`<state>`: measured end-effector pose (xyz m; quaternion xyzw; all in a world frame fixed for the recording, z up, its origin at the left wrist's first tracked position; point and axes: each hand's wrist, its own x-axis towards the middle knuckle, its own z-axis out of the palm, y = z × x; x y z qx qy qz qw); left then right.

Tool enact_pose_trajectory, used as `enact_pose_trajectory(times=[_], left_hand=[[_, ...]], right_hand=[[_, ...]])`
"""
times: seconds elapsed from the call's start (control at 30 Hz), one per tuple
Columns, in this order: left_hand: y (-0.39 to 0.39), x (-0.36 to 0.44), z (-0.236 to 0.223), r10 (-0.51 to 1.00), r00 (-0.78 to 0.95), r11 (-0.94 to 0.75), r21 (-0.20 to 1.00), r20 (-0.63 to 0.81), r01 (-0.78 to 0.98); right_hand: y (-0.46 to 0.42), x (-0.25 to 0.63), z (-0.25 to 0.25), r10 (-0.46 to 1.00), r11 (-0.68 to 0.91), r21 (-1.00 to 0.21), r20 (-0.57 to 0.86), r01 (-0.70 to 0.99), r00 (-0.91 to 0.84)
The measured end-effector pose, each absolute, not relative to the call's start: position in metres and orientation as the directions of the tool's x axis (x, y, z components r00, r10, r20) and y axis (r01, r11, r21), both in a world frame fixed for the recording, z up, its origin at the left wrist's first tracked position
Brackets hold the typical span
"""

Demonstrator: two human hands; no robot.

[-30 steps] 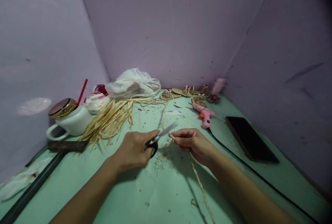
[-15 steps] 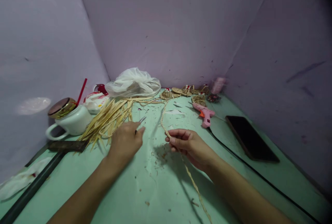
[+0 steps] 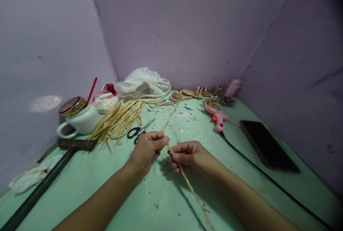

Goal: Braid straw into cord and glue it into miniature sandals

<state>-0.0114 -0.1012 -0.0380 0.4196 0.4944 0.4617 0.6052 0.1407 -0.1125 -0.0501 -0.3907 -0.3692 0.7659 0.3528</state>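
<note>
Both forearms came in from the near edge and met over the middle of the green counter (image 3: 241,174). The left hand (image 3: 147,149) was curled, knuckles up, with thumb and forefinger pinched together on the braided straw cord (image 3: 187,182). The right hand (image 3: 190,155) sat just to the right of it, fingers folded under and clamped on the same cord a little nearer along its length; the two hands were almost touching.

The cord ran as one long thin line. From the near edge, right of centre, it rose diagonally up and left through the right hand's grip to the left hand's fingertips, then carried on away over the counter towards the far wall, ending near the small woven straw pieces (image 3: 197,93). Its long axis thus lay near to far, leaning left up to the hands.

The scissors (image 3: 139,131) lay flat on the counter just beyond the left hand, apart from it, black handles near and blades pointing far-right. To their left spread a bundle of loose straw strips (image 3: 118,120), and further left stood a white mug (image 3: 80,122) with a gold lid. A white plastic bag (image 3: 143,83) sat by the far wall. On the right lay a pink glue gun (image 3: 217,118) and a dark phone (image 3: 268,145).
</note>
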Motion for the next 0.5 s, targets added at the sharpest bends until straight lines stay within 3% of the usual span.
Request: enact_pose_trajectory(times=[0.3,0.37,0.5], left_hand=[[-0.105,-0.006,-0.04,0.972,0.044,0.234,0.962,-0.23,-0.142],[-0.106,-0.003,-0.04,0.967,0.047,0.253,0.956,-0.249,-0.147],[-0.11,0.003,-0.045,0.937,0.094,0.348,0.926,-0.337,-0.145]], right_hand=[[-0.114,0.14,-0.048,0.844,-0.345,-0.938,-0.301,-0.02,-0.445],[-0.119,0.137,-0.046,0.882,-0.245,-0.969,-0.21,-0.029,-0.422],[-0.128,0.133,-0.046,0.923,0.185,-0.983,0.166,0.021,-0.346]])
